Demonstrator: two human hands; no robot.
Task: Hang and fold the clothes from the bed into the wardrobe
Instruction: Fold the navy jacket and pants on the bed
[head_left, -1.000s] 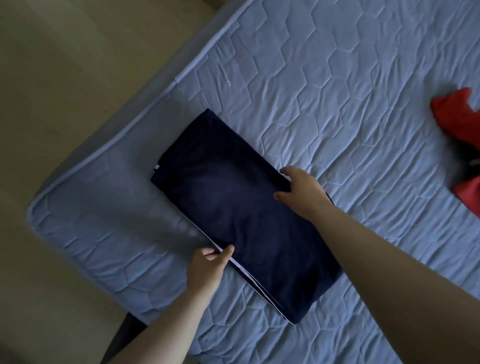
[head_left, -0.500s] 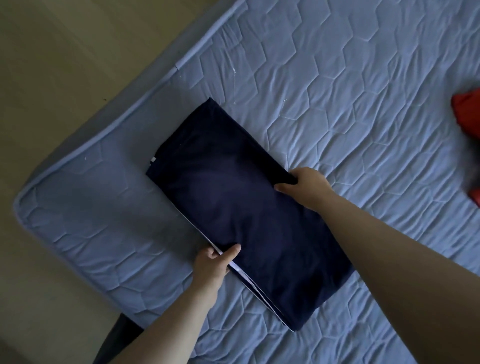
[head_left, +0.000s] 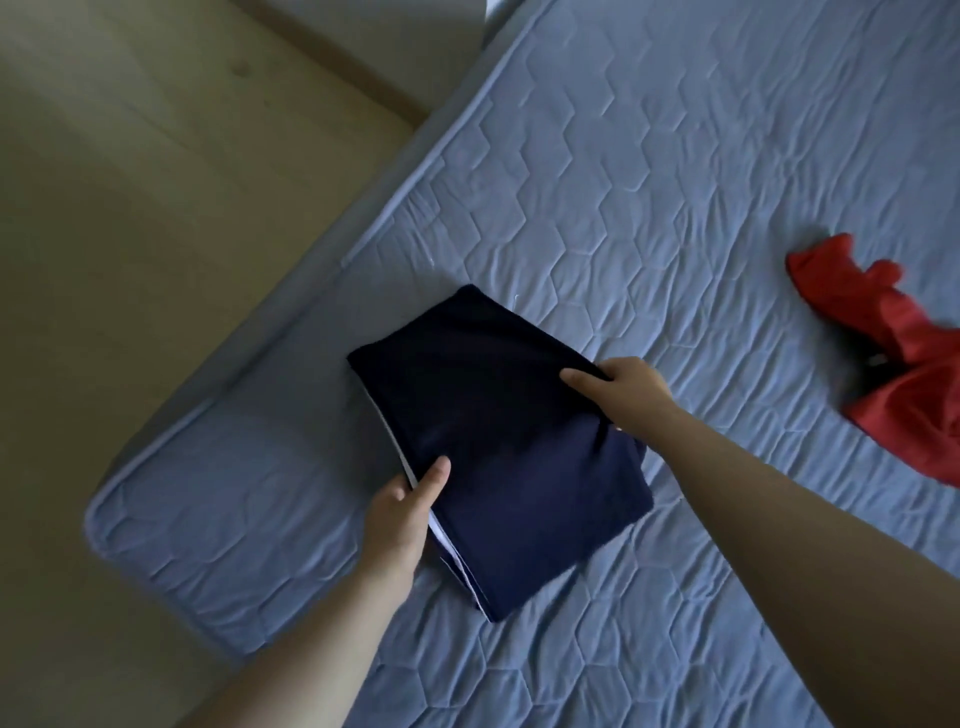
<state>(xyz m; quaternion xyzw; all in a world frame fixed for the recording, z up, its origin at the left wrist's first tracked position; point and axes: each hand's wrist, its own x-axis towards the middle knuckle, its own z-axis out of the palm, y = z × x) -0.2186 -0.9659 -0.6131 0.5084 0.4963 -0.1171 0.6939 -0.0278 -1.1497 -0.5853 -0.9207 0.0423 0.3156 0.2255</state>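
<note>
Garment (head_left: 498, 447) lay folded on the bed (head_left: 675, 182); my left hand (head_left: 400, 525) and right hand (head_left: 623, 389) pinched opposite edges, thumbs on top, probably to lift it without unfolding.

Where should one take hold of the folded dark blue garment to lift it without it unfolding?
The folded dark blue garment is a flat stack of layers, so probably at its two opposite side edges, as the left hand and right hand do, thumbs on top; a one-corner grip would likely let it open.
</note>
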